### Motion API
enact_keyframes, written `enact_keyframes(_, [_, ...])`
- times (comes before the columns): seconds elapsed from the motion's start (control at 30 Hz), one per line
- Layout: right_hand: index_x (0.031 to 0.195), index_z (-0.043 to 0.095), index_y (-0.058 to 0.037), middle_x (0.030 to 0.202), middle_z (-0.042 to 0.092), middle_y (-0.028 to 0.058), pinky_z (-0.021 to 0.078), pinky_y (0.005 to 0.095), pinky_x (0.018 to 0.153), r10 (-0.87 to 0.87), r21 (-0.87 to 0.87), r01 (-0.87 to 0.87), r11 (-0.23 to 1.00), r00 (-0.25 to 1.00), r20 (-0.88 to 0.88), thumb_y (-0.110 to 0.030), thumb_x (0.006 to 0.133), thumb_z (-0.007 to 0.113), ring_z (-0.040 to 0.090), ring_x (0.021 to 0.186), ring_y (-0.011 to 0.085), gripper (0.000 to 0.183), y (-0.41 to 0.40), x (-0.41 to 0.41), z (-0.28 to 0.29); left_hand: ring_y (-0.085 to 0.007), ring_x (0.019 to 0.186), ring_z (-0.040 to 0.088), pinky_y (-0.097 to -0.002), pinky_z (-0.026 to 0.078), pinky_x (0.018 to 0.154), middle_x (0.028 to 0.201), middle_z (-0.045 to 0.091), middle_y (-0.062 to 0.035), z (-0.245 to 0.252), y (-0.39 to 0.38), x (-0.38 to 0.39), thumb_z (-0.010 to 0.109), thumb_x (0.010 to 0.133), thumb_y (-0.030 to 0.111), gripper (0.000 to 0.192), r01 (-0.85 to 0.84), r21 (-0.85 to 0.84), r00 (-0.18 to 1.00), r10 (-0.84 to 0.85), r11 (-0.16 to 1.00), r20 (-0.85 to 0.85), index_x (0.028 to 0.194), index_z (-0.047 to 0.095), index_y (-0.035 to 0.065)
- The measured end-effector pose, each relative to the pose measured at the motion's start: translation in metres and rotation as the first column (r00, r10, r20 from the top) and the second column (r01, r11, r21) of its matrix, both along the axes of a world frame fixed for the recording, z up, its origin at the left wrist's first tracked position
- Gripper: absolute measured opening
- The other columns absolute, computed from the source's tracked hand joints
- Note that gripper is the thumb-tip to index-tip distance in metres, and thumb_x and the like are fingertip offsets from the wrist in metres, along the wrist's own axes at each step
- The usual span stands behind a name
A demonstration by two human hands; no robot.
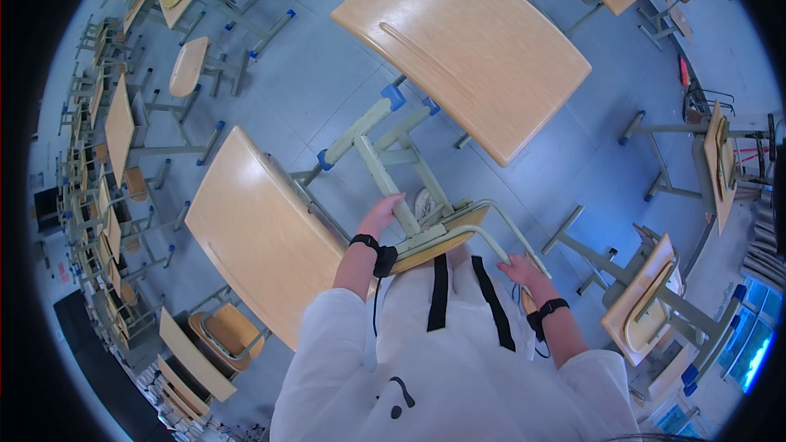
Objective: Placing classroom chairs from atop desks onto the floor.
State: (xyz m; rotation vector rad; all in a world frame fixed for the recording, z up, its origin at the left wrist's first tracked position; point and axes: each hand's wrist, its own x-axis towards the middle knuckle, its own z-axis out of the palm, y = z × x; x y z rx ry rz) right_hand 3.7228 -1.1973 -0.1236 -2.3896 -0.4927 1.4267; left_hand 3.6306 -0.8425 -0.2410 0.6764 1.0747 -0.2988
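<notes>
A school chair with a worn pale-green metal frame is tipped in front of my body, its blue-capped feet pointing away from me. The underside of its wooden seat faces up, close to my waist. My left hand grips one of the frame's uprights near the seat. Lower right, my right hand is closed around a bent tube of the same frame; the wooden part below that hand is mostly hidden. Black bands with small boxes circle both wrists.
One wooden-topped desk stands ahead, and another desk is close on my left. To the right, a desk carries an upturned chair. Several desks and chairs line the far left. Grey tiled floor shows between the furniture.
</notes>
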Motion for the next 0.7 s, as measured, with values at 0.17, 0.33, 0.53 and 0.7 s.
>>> enact_keyframes(0.17, [0.085, 0.052, -0.0003, 0.069, 0.055, 0.0171, 0.0411, 0.0368, 0.060, 0.011, -0.102, -0.025, 0.994, 0.990, -0.139, -0.029, 0.071, 0.050, 0.053, 0.065, 0.0300, 0.032, 0.046, 0.041, -0.004, -0.0161, 0.081, 0.048, -0.0286, 0.040, 0.075, 0.088, 0.047, -0.0049, -0.037, 0.021, 0.009, 0.060, 0.070, 0.020, 0.038, -0.076, -0.036, 0.997, 0.075, 0.996, -0.026, 0.099, 0.042, 0.0031])
enact_keyframes(0.33, [0.090, 0.052, -0.0015, 0.092, 0.052, 0.0206, 0.0381, 0.0394, 0.077, 0.118, -0.123, -0.133, 0.983, 0.985, -0.124, -0.026, 0.071, 0.047, 0.049, 0.088, 0.0341, 0.032, 0.110, 0.050, -0.022, -0.0164, 0.081, 0.048, -0.0301, 0.040, 0.075, 0.089, 0.049, -0.0065, -0.068, 0.038, 0.002, 0.056, 0.071, 0.023, 0.036, -0.064, 0.071, 0.995, 0.069, 0.995, -0.071, 0.098, 0.045, 0.0018])
enact_keyframes(0.53, [0.086, 0.052, 0.0037, 0.083, 0.054, 0.0218, 0.0398, 0.0385, 0.074, 0.156, -0.119, -0.154, 0.981, 0.988, 0.005, -0.024, 0.071, 0.047, 0.050, 0.083, 0.0345, 0.032, 0.230, -0.009, -0.054, -0.0302, 0.086, 0.049, -0.0390, 0.040, 0.073, 0.098, 0.048, -0.0210, -0.073, 0.013, -0.047, 0.054, 0.066, 0.029, 0.042, 0.655, 0.566, 0.753, -0.375, 0.501, -0.540, 0.092, 0.050, -0.0030])
enact_keyframes(0.7, [0.084, 0.056, 0.0020, 0.087, 0.053, 0.0223, 0.0405, 0.0402, 0.074, 0.040, -0.230, -0.045, 0.972, 0.999, -0.029, -0.019, 0.071, 0.049, 0.051, 0.086, 0.0337, 0.026, 0.239, 0.010, -0.118, -0.0308, 0.087, 0.049, -0.0368, 0.040, 0.073, 0.093, 0.050, -0.0183, 0.045, -0.030, 0.009, 0.045, 0.072, 0.023, 0.029, 0.663, 0.676, 0.696, -0.598, 0.322, -0.398, 0.090, 0.050, 0.0011])
